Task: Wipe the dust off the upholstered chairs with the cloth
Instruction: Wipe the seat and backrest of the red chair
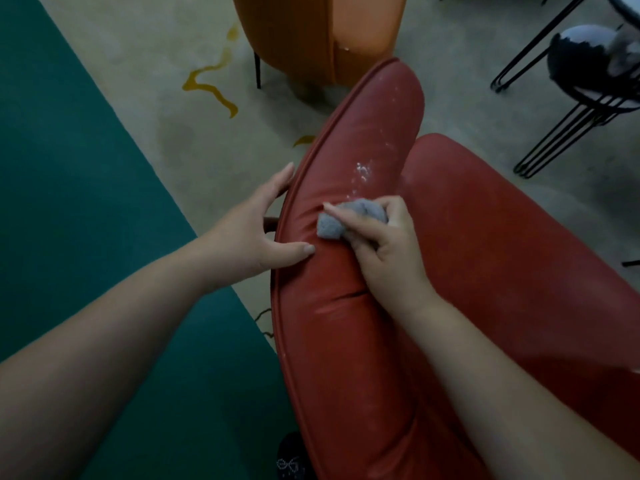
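Floor, far left: a teal carpet [69, 188] is running diagonally along the left side, meeting a beige carpet [145, 81] that is carrying a wavy yellow line [211, 88].
Lower edge: a dark shoe with a small sparkly bow [290, 460] is showing beside the chair base.
Left hand: the left hand [252, 233] is gripping the backrest edge of the red chair [346, 341]; the fingers are curling round the outer piped rim and the thumb is pressing on the padded front face, just beside the cloth.
Red chair: its curved backrest is running from bottom centre up to the top centre, with the seat lying to its right. A crease or small split is showing in the upholstery near the right wrist.
Dust: a white dust patch [362, 169] is sitting on the backrest just above the cloth.
Cloth: the grey cloth [346, 220] is bunched up and lying pressed against the backrest, between the two hands.
Right hand: the right hand [388, 251] is clutching the cloth, with fingers curled round it and the index finger stretching along its top.
Behind: an orange chair [311, 36] is standing beyond the red one, apart from it.
Far right: a black wire-legged stool [581, 84] is standing on the bare floor; something grey is lying on its seat, too blurred to identify.
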`<state>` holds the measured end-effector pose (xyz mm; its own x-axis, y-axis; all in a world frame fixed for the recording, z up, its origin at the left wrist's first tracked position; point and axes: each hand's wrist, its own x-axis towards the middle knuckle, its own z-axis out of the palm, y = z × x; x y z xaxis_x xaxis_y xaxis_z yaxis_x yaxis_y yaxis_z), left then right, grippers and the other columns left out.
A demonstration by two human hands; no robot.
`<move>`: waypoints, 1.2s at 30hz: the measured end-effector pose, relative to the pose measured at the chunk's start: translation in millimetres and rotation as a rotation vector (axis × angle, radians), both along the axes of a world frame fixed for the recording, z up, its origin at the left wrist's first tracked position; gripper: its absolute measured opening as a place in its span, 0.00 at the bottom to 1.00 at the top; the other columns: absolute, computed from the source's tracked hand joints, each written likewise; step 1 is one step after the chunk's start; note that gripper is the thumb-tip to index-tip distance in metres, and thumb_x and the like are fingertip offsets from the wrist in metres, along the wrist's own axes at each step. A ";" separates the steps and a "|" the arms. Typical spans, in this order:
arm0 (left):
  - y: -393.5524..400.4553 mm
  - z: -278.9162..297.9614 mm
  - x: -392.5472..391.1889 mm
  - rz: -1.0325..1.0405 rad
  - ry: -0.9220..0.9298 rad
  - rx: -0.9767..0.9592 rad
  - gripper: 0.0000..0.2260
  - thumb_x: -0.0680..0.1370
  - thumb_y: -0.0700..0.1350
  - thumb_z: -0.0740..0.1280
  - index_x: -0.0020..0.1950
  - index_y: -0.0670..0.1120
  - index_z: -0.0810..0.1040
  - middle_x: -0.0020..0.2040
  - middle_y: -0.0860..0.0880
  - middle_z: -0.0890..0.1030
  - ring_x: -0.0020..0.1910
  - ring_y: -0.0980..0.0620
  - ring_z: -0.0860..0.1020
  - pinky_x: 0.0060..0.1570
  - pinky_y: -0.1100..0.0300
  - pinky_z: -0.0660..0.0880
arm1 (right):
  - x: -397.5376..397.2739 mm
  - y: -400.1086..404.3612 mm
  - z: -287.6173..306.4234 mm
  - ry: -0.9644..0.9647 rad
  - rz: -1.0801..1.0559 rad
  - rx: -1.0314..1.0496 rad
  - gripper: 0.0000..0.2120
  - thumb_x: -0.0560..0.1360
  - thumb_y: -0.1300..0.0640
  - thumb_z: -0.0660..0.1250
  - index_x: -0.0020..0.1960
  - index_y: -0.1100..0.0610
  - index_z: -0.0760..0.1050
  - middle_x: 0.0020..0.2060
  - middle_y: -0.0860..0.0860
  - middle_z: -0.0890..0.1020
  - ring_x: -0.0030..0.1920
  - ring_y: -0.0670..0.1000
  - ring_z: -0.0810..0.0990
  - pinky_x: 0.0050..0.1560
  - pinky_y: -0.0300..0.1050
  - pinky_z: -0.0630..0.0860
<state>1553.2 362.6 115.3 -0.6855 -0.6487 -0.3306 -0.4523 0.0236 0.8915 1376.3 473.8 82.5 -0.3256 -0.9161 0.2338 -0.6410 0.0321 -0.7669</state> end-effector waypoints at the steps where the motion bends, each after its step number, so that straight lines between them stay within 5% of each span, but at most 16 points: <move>1: -2.3 1.5 -0.9 -0.018 -0.011 0.002 0.45 0.66 0.52 0.77 0.74 0.68 0.52 0.64 0.76 0.62 0.56 0.70 0.74 0.49 0.74 0.73 | -6.7 -15.6 0.4 0.026 -0.009 0.001 0.20 0.75 0.61 0.67 0.61 0.42 0.74 0.48 0.53 0.69 0.50 0.55 0.72 0.60 0.44 0.71; 6: -13.0 3.0 -12.2 -0.075 -0.029 -0.010 0.47 0.64 0.55 0.78 0.75 0.66 0.52 0.69 0.68 0.66 0.58 0.64 0.77 0.58 0.62 0.75 | -42.5 -74.3 -0.1 0.037 -0.107 -0.010 0.17 0.75 0.62 0.66 0.60 0.45 0.78 0.49 0.55 0.69 0.53 0.58 0.73 0.62 0.49 0.70; 13: -22.8 -0.5 -29.4 -0.086 -0.003 -0.030 0.49 0.63 0.56 0.77 0.76 0.62 0.52 0.71 0.63 0.65 0.63 0.67 0.71 0.60 0.68 0.71 | -9.6 -2.5 -5.8 -0.199 -0.021 -0.038 0.18 0.76 0.60 0.65 0.63 0.46 0.74 0.50 0.53 0.70 0.51 0.43 0.73 0.59 0.28 0.65; 18: -25.0 2.0 -39.5 -0.087 -0.051 -0.124 0.51 0.62 0.56 0.75 0.77 0.59 0.49 0.70 0.64 0.63 0.63 0.73 0.66 0.55 0.80 0.65 | -7.2 -3.6 -15.9 -0.139 -0.130 -0.106 0.17 0.76 0.61 0.66 0.63 0.49 0.75 0.49 0.55 0.70 0.50 0.51 0.74 0.58 0.35 0.70; 21: -26.4 2.2 -43.8 -0.095 -0.100 -0.196 0.53 0.58 0.61 0.73 0.77 0.58 0.48 0.71 0.63 0.62 0.63 0.71 0.67 0.53 0.84 0.62 | -35.0 -58.1 -18.4 -0.097 -0.268 -0.117 0.18 0.75 0.63 0.66 0.63 0.52 0.75 0.48 0.56 0.68 0.49 0.52 0.73 0.58 0.30 0.66; 23: -28.4 2.3 -48.7 -0.092 -0.128 -0.239 0.54 0.57 0.64 0.72 0.77 0.59 0.49 0.72 0.61 0.61 0.66 0.66 0.66 0.56 0.83 0.60 | -63.0 -94.7 -17.9 -0.170 -0.355 -0.094 0.17 0.76 0.63 0.66 0.63 0.52 0.77 0.49 0.55 0.67 0.52 0.53 0.73 0.60 0.29 0.65; 25: -34.2 1.3 -57.5 -0.084 -0.153 -0.285 0.54 0.57 0.66 0.72 0.77 0.58 0.49 0.74 0.59 0.61 0.69 0.63 0.64 0.63 0.75 0.61 | -77.9 -112.5 -14.8 -0.286 -0.386 -0.083 0.17 0.77 0.63 0.64 0.63 0.51 0.76 0.50 0.53 0.66 0.51 0.52 0.74 0.62 0.40 0.72; 26: -39.1 0.6 -63.9 -0.084 -0.169 -0.327 0.54 0.58 0.65 0.73 0.78 0.56 0.49 0.75 0.57 0.60 0.70 0.61 0.63 0.66 0.69 0.61 | -77.8 -112.0 -13.9 -0.331 -0.380 -0.083 0.17 0.77 0.62 0.64 0.64 0.50 0.76 0.50 0.52 0.66 0.47 0.50 0.75 0.57 0.43 0.75; 29: -50.5 -1.8 -90.1 -0.098 -0.252 -0.495 0.55 0.60 0.61 0.75 0.79 0.49 0.49 0.76 0.50 0.59 0.73 0.56 0.60 0.68 0.65 0.56 | -60.2 -78.6 -19.2 -0.350 -0.325 -0.077 0.19 0.78 0.62 0.63 0.65 0.46 0.73 0.48 0.49 0.67 0.30 0.39 0.74 0.37 0.28 0.73; 31: -49.6 -4.2 -103.6 -0.072 -0.329 -0.570 0.56 0.60 0.63 0.73 0.79 0.49 0.46 0.77 0.49 0.57 0.73 0.52 0.60 0.65 0.63 0.57 | -44.6 -48.9 -27.3 -0.396 -0.310 -0.080 0.20 0.78 0.62 0.63 0.64 0.41 0.71 0.48 0.48 0.68 0.31 0.36 0.74 0.37 0.24 0.70; 34: -41.7 -9.3 -106.8 -0.020 -0.353 -0.601 0.54 0.61 0.64 0.72 0.78 0.52 0.45 0.77 0.50 0.57 0.72 0.51 0.61 0.66 0.57 0.61 | -35.2 -35.1 -33.5 -0.491 -0.385 -0.071 0.21 0.78 0.62 0.63 0.62 0.38 0.72 0.50 0.47 0.68 0.38 0.40 0.74 0.43 0.32 0.75; 36: -39.4 -9.6 -104.2 0.001 -0.321 -0.580 0.53 0.61 0.64 0.72 0.78 0.54 0.46 0.76 0.52 0.58 0.72 0.53 0.62 0.65 0.60 0.60 | -39.7 -46.1 -35.4 -0.496 -0.438 -0.086 0.20 0.78 0.62 0.63 0.62 0.39 0.73 0.50 0.46 0.67 0.34 0.42 0.73 0.36 0.33 0.76</move>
<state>1449.1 323.2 105.7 -0.6104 -0.7837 -0.1154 -0.6937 0.4585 0.5554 1336.6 427.6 47.1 -0.7515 -0.6592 0.0269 -0.1530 0.1345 -0.9790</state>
